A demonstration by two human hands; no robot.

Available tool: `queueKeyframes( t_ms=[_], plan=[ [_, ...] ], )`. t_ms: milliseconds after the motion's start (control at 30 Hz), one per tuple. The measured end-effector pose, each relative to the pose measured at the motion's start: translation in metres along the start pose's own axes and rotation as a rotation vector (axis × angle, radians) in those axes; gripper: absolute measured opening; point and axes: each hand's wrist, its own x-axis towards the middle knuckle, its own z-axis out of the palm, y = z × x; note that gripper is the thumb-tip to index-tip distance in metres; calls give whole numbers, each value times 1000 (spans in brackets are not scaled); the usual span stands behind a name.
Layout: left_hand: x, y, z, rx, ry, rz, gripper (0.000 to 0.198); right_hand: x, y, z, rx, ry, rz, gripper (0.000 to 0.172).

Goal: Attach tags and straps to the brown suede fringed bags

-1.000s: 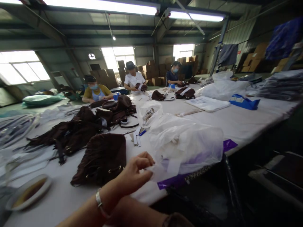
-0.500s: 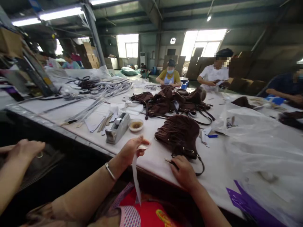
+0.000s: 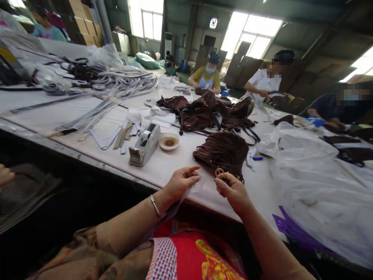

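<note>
A dark brown fringed handbag (image 3: pixel 223 149) lies on the white table in front of me. My right hand (image 3: pixel 233 191) is closed at its near edge, pinching a gold-coloured metal clasp (image 3: pixel 219 172); how the clasp joins the bag is hidden by my fingers. Just to the left, my left hand (image 3: pixel 183 182) pinches a thin, whitish, see-through strip (image 3: pixel 196 188), which hangs down over the table's edge. A small gap separates the two hands. Beyond my left hand stand a grey tape dispenser (image 3: pixel 145 146) and a white bowl (image 3: pixel 169 141) with brownish liquid.
Several brown bags (image 3: pixel 201 111) are heaped farther back. Pale straps (image 3: pixel 116 83) and card strips (image 3: pixel 124 134) lie to the left. Clear plastic sheeting (image 3: pixel 309 171) and a purple piece (image 3: pixel 294 229) cover the right side. Co-workers sit across the table; another person's hand (image 3: pixel 6 174) shows at far left.
My right hand has lifted from the tabletop with the clasp between its fingers. My left hand has moved right, towards it, with the strip. The co-worker's hand at left has drawn back.
</note>
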Motion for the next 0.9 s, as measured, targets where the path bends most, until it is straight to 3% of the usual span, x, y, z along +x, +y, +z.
queueKeyframes(
  t_ms=[133,367,500,600,733,833,900],
  plan=[
    [1,-8,17,-25,-70,6,63,3,-3,4,126,-31,63,42],
    [3,-10,21,144,-90,-61,62,4,-10,-5,-20,-16,-52,30],
    [3,-4,17,371,-234,-150,40,1,-16,-14,-131,-156,-64,24],
    [3,-1,18,539,-322,-188,28,-2,-19,-16,-247,-165,-113,21],
    [6,2,18,687,-325,-173,30,-9,-21,-19,-443,-136,-281,25],
    [8,4,16,662,-281,-114,32,-16,-21,-29,-456,-192,-265,19],
    [9,5,14,621,-236,-63,30,-19,-20,-36,-453,-220,-211,26]
  ],
)
